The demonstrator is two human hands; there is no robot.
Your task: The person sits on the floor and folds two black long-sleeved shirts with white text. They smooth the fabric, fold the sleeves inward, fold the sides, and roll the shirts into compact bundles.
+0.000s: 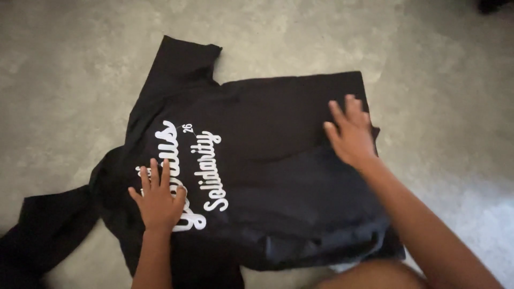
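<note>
Single head-worn view, close above, facing steeply down onto the floor.

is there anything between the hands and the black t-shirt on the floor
Nothing visible. The left hand lies flat on the black t-shirt with white lettering, and the right hand presses its far edge, both directly on cloth.

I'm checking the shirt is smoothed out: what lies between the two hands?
Only black T-shirt fabric with white lettering lies between the left hand and right hand, seen in the head view.
</note>
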